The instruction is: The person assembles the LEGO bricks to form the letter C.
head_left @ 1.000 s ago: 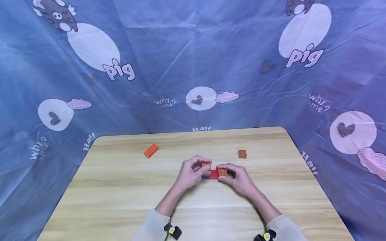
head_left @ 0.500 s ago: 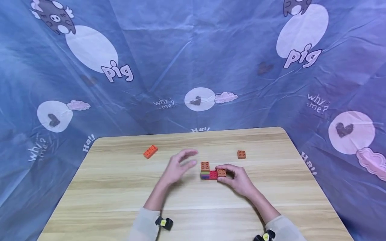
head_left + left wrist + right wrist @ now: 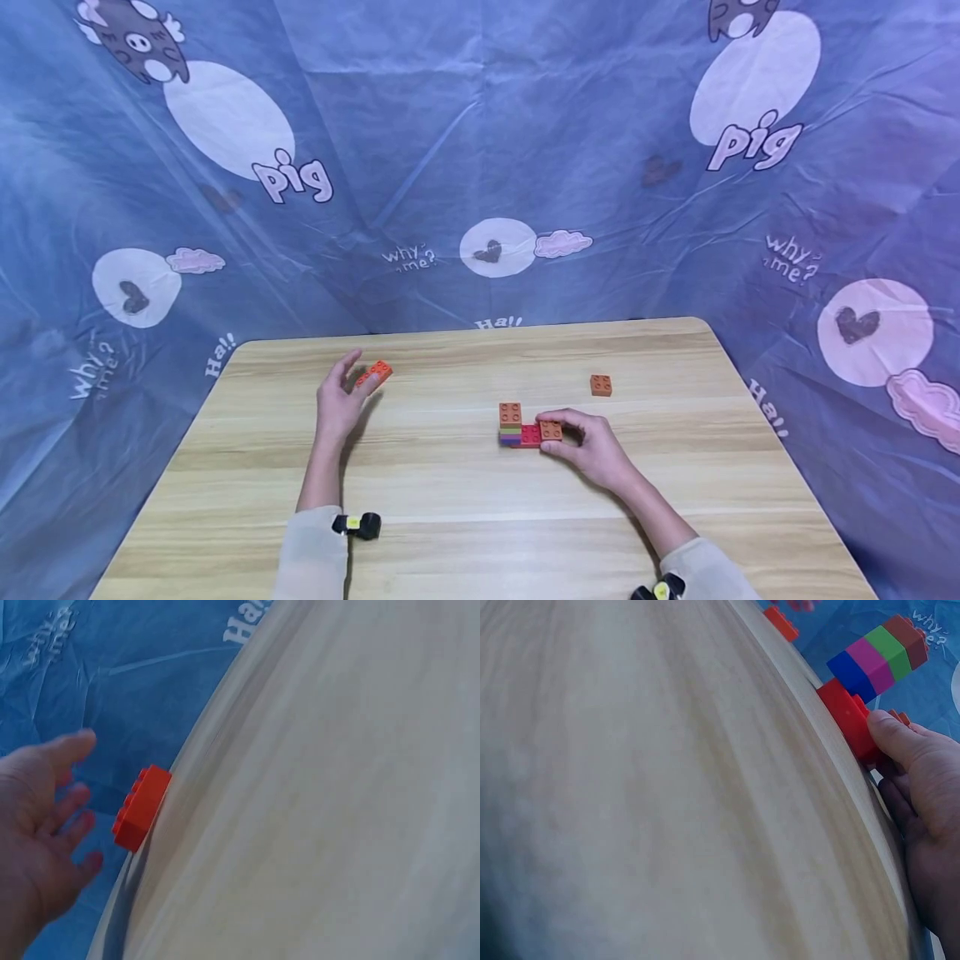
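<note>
At the table's far left, my left hand [image 3: 340,403] hovers over a long orange toy brick [image 3: 142,808]. Its fingers are spread, with a gap to the brick in the left wrist view. My right hand [image 3: 595,446] grips a small brown brick [image 3: 551,430] at the right end of a red brick [image 3: 530,435], thumb on the near side. On the red brick's left end rises a stack of a blue brick [image 3: 850,676], a magenta brick [image 3: 868,667], a green brick [image 3: 889,652] and a brown brick [image 3: 510,413] on top.
A loose brown brick [image 3: 601,385] lies behind my right hand, toward the back right. The wooden table [image 3: 450,517] has a blue printed cloth [image 3: 420,167] hanging behind it and at both sides.
My left hand has let go of the stack's top brown brick and moved left to the long orange brick. The right hand keeps its grip in the same place.
</note>
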Demonstrator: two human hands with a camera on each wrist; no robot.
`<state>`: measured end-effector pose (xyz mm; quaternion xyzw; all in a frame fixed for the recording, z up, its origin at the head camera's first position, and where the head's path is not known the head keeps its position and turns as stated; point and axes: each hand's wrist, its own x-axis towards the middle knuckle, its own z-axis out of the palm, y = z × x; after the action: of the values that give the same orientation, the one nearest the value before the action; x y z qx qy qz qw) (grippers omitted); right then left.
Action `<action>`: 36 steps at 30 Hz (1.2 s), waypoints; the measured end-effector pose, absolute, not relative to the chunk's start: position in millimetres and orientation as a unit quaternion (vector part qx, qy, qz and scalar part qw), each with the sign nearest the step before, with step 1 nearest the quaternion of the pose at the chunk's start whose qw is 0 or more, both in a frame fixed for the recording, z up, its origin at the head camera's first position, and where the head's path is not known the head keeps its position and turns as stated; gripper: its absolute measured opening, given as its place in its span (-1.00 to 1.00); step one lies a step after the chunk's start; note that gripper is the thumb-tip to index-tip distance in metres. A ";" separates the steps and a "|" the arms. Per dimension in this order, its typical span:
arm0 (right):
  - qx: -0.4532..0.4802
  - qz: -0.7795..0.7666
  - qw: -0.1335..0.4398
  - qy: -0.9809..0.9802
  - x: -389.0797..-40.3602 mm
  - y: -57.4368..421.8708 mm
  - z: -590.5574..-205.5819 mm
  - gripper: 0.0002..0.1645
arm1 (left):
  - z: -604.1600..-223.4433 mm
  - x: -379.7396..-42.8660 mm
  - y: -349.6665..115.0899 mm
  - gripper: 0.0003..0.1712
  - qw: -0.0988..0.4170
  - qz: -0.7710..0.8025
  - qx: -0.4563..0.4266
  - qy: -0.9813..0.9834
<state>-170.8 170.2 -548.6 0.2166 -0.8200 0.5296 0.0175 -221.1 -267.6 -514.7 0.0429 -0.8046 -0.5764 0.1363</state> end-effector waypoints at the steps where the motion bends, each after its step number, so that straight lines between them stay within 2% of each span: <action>1: 0.217 0.529 0.018 -0.820 -170.9 170.3 -548.9 -0.48 | -515.7 -220.8 -270.3 -0.29 0.132 -0.568 0.054 -0.811; 6: 0.219 0.531 0.016 -0.819 -171.0 170.5 -549.4 -0.48 | -521.1 -222.0 -275.9 -0.35 0.116 -0.529 0.070 -0.837; 13: 0.216 0.532 0.016 -0.819 -170.8 169.6 -549.7 -0.49 | -525.4 -223.3 -275.4 -0.53 0.139 -0.483 0.065 -0.862; 22: 0.216 0.533 0.020 -0.818 -170.6 169.8 -549.2 -0.48 | -520.3 -222.4 -271.9 -0.55 0.127 -0.491 0.062 -0.860; 29: 0.219 0.530 0.026 -0.819 -170.6 168.9 -549.0 -0.49 | -499.6 -221.4 -251.3 -0.52 0.100 -0.573 -0.011 -0.813; 36: 0.214 0.530 0.021 -0.821 -169.4 169.9 -548.5 -0.48 | -479.1 -212.8 -209.2 -0.57 0.112 -0.617 -0.107 -0.772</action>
<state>-169.4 169.9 -548.5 0.2139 -0.8205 0.5297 0.0212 -212.8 -209.2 -479.1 -0.1069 -0.7718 -0.6168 0.1115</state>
